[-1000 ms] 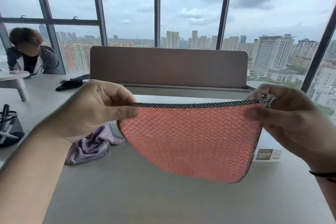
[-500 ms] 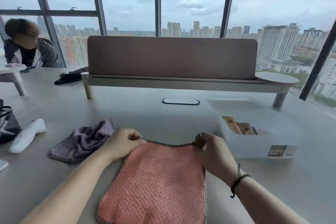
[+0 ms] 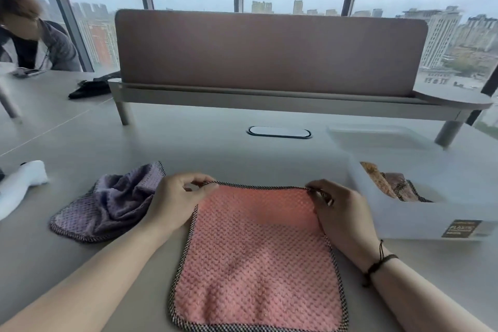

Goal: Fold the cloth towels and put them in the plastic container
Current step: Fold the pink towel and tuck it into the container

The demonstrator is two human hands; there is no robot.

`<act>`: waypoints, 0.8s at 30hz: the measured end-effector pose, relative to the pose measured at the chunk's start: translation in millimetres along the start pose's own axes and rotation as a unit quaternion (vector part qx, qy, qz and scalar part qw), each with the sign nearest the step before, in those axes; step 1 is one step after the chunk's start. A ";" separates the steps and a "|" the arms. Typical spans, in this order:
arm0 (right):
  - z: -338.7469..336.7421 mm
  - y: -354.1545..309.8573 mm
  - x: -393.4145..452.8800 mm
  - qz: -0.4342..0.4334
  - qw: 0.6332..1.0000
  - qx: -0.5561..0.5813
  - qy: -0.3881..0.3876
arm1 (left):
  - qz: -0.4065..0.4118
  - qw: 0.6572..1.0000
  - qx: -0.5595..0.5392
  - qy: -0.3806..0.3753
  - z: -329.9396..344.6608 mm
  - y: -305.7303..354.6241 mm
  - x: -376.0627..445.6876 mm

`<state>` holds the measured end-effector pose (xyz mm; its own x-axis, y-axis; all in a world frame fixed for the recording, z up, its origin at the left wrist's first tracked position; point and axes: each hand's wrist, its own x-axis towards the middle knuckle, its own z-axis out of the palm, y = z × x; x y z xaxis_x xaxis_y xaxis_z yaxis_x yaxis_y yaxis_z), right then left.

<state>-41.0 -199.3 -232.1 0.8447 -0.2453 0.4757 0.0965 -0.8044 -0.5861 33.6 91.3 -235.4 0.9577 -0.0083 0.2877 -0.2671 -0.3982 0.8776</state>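
The pink waffle-weave cloth towel (image 3: 256, 256) lies flat on the grey table (image 3: 188, 148); my left hand (image 3: 175, 199) and right hand (image 3: 342, 213) pinch its 2 far corners beside the translucent plastic container (image 3: 420, 221).

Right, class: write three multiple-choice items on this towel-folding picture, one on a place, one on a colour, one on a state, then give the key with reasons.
1. Where does the crumpled purple towel lie?
A. left of the pink towel
B. inside the container
C. on the bench

2. What colour is the towel spread flat?
A. green
B. pink
C. white

3. How do the hands hold it?
A. palms flat on its middle
B. lifted clear off the table
C. each pinches a far corner

Key: 1 A, it sits beside the left hand. 2 B, the pink towel lies flat. 3 C, left hand and right hand pinch the far corners, beside the plastic container.
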 end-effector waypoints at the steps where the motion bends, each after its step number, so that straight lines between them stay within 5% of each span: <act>1: -1.6 -0.5 -1.1 0.017 0.999 0.045 -0.004 | -0.004 1.000 -0.029 0.002 -1.2 1.5 -1.2; 8: -6.8 -4.0 -2.2 0.052 0.982 0.176 -0.033 | -0.064 0.980 -0.190 -0.014 -2.0 8.7 -1.5; 14: -15.4 -9.5 -11.5 0.060 0.965 0.248 -0.057 | 0.006 0.992 -0.118 -0.051 -15.2 7.6 -6.9; 20: -15.6 2.1 -16.2 0.059 0.979 0.165 -0.105 | 0.113 0.989 0.018 -0.091 -26.9 1.9 -8.0; 24: -14.5 7.3 -15.9 0.054 0.984 0.123 -0.118 | 0.066 0.994 0.023 -0.084 -22.5 -2.4 -7.7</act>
<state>-61.4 -209.2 -234.4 0.9527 -0.1671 0.2538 0.0995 -0.6176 -0.7801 24.4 112.9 -231.1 0.9203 -0.2153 0.3267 -0.3895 -0.4250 0.8171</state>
